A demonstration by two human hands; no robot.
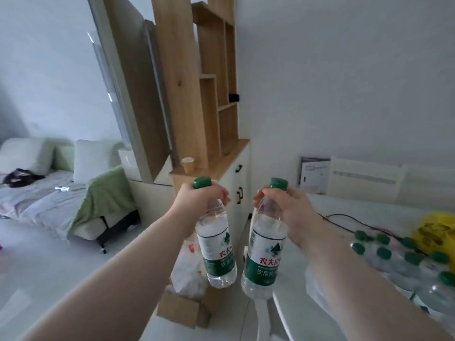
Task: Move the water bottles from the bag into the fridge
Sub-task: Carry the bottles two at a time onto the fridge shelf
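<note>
White-walled room, wood shelf unit (197, 89) upper centre, sofa (49, 193) at left. My L hand (199, 200) wrapped round neck of bottle #1 (218, 249), centre frame, upright. R hand (285, 210) same grip on bottle #2 (264, 254), just beside. Remaining bottles (403, 262) lower right on table (357, 207), w/ yellow bag (435, 232).

Two water bottles hang side by side, the left bottle (216, 247) in the left hand (199, 200), the right bottle (264, 252) in the right hand (283, 207). A bed (44, 200) lies far left, a wooden shelf unit (197, 82) stands behind, and more bottles (406, 264) rest on the table (344, 207) at right.
</note>
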